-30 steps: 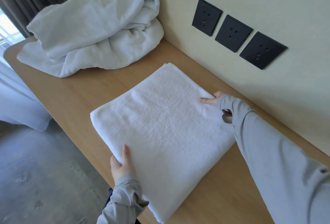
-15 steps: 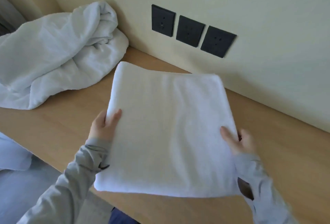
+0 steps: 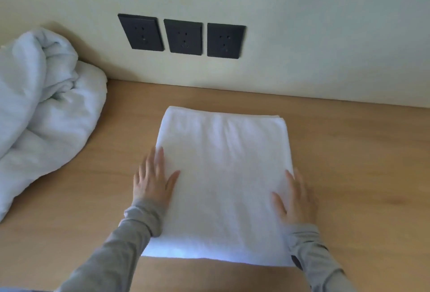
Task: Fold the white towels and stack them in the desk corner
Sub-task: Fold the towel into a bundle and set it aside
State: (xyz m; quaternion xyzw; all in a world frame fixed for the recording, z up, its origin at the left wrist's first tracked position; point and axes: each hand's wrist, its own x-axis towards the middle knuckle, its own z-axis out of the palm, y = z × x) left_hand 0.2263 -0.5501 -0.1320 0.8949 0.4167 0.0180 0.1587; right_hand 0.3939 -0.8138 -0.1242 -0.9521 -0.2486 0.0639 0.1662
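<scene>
A folded white towel [image 3: 221, 175] lies flat on the wooden desk [image 3: 349, 163], a short way in front of the wall. My left hand [image 3: 152, 181] rests flat at the towel's left edge, fingers spread, thumb on the cloth. My right hand [image 3: 296, 198] lies flat at the right edge in the same way. Neither hand grips the towel. A heap of unfolded white towels [image 3: 41, 117] sits crumpled at the desk's left, against the wall.
Three black wall sockets [image 3: 182, 36] are set in the cream wall just above the desk. Bare wood stretches to the right of the folded towel and between it and the heap.
The folded towel was lifted in both hands, turned and moved right, and now lies flat on the desk. Both hands have let go and rest open on its side edges.
</scene>
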